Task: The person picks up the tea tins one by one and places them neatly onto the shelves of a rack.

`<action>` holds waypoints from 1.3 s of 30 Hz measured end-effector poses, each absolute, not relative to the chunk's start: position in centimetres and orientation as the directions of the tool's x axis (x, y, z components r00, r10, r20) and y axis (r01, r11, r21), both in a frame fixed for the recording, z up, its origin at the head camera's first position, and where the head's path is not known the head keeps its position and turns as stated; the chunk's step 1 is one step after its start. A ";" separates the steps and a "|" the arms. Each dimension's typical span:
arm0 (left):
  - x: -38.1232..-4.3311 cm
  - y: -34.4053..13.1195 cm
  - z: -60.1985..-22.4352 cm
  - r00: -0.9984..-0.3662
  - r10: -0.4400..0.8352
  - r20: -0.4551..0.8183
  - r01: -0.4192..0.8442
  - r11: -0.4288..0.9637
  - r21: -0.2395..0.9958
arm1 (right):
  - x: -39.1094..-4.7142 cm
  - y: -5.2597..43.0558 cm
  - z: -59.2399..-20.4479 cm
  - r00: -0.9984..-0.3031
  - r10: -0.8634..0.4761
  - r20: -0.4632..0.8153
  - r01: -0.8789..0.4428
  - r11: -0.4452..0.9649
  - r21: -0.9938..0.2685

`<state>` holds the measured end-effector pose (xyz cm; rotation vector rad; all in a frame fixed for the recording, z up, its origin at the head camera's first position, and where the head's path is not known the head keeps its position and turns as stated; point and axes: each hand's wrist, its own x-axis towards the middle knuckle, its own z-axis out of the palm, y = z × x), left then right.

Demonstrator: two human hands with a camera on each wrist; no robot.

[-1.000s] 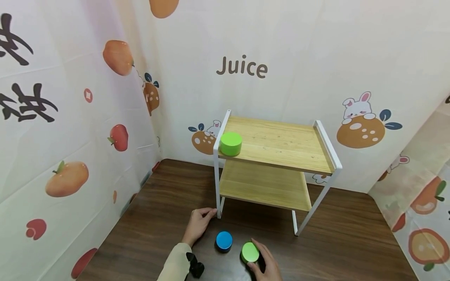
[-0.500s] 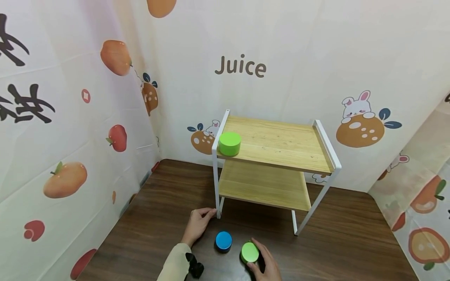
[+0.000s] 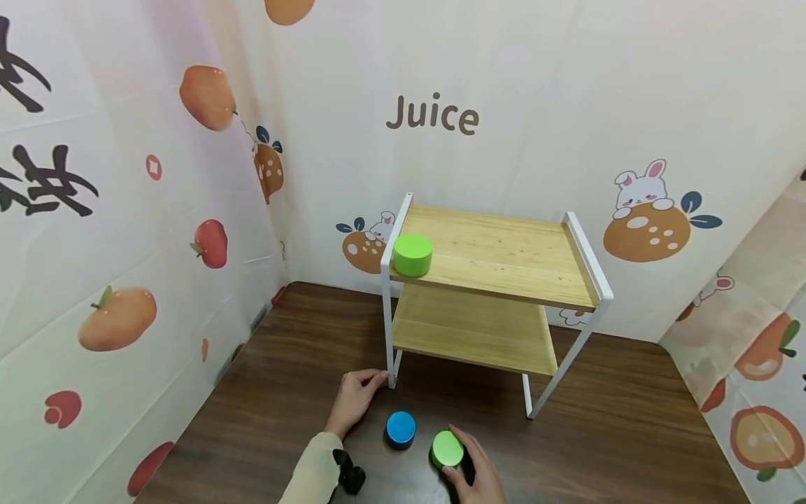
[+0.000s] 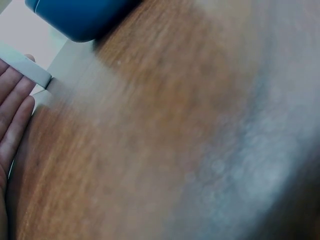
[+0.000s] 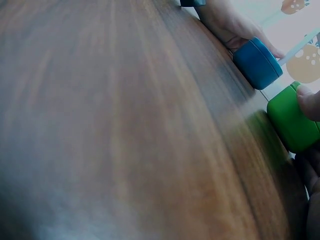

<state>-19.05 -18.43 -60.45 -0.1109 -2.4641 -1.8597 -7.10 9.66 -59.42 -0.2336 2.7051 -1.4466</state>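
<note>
A two-tier shelf with pale wood boards and white metal legs [image 3: 389, 329] stands on a dark wooden table. My left hand [image 3: 355, 400] pinches the foot of its front left leg; in the left wrist view the fingers [image 4: 12, 112] lie against the white bar. A round blue container [image 3: 400, 429] rests on the table between my hands. To its right, my right hand [image 3: 476, 470] grips a round green container [image 3: 447, 449] by its sides, thumb and fingers around it, low at the table. Another green round container [image 3: 412, 254] sits on the top board's front left corner.
Printed curtains [image 3: 504, 91] with fruit and rabbit pictures enclose the back and both sides of the table [image 3: 283, 350]. The shelf's lower board [image 3: 472, 329] hangs under the top one. A black strap piece [image 3: 349, 473] sits at my left wrist.
The head view has shifted very slightly. Both hands and all the containers keep their places.
</note>
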 end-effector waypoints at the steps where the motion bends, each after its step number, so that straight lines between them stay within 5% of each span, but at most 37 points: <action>1: -19.1 -18.4 -60.5 -0.996 0.023 0.081 0.084 0.274 0.958 | -7.1 9.7 -59.4 -0.987 -0.163 0.018 -0.106 0.549 -0.829; 39: -19.1 -18.3 -60.3 -0.997 0.022 0.071 0.074 0.247 0.966 | -7.2 9.6 -59.1 -0.982 -0.190 -0.017 -0.098 0.580 -0.809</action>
